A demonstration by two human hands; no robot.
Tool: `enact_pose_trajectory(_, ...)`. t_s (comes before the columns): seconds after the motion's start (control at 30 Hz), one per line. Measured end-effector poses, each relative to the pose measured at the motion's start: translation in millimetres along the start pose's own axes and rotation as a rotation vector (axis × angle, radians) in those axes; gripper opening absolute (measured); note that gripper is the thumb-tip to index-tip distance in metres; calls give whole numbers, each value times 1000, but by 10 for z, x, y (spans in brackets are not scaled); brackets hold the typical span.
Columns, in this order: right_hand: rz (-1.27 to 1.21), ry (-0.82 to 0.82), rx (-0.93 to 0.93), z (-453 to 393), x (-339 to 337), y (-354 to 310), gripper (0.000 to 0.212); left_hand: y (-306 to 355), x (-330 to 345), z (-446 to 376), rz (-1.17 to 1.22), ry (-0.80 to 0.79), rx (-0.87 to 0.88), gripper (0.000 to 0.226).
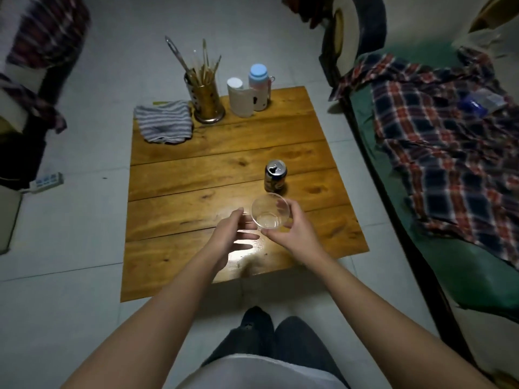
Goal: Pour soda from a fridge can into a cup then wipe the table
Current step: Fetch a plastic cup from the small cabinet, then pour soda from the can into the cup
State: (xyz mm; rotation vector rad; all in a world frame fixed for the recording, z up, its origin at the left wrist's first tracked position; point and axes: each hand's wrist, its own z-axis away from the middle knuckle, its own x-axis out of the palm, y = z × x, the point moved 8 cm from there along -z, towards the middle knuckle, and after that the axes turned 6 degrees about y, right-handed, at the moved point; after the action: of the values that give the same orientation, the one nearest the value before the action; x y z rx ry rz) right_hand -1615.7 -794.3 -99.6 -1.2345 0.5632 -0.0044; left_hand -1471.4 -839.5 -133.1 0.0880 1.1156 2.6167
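A clear plastic cup (269, 211) is held above the near part of the low wooden table (196, 169), tilted toward me, and looks empty. My right hand (295, 228) is wrapped around its right side and base. My left hand (233, 234) is beside the cup on the left with fingers spread, fingertips close to or touching its wall. An opened soda can (275, 176) stands upright on the table just behind the cup. A grey striped cloth (165, 122) lies folded at the table's far left corner.
A metal holder with chopsticks and utensils (206, 99), a white container (238, 98) and a bottle with a blue lid (259, 85) stand along the far edge. A bed with a plaid blanket (449, 141) is on the right. A power strip (46, 182) lies on the floor to the left.
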Motion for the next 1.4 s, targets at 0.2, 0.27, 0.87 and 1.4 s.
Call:
enact_pose_trajectory(0.2, 12, -96, -2, -418, 225, 11, 69, 53, -123, -322, 46, 63, -58, 42)
enact_pose_trajectory(0.27, 8, -135, -1, -570, 311, 40, 71, 67, -145, -452, 53, 86, -60, 42)
enact_pose_trajectory(0.87, 32, -232, 4, -1647, 1067, 686, 66, -127, -293, -1796, 95, 289, -84, 36)
enact_pose_trajectory(1.4, 109, -248, 22, -1633, 1359, 1096, 88, -495, -411, -2044, 106, 312, -41, 29)
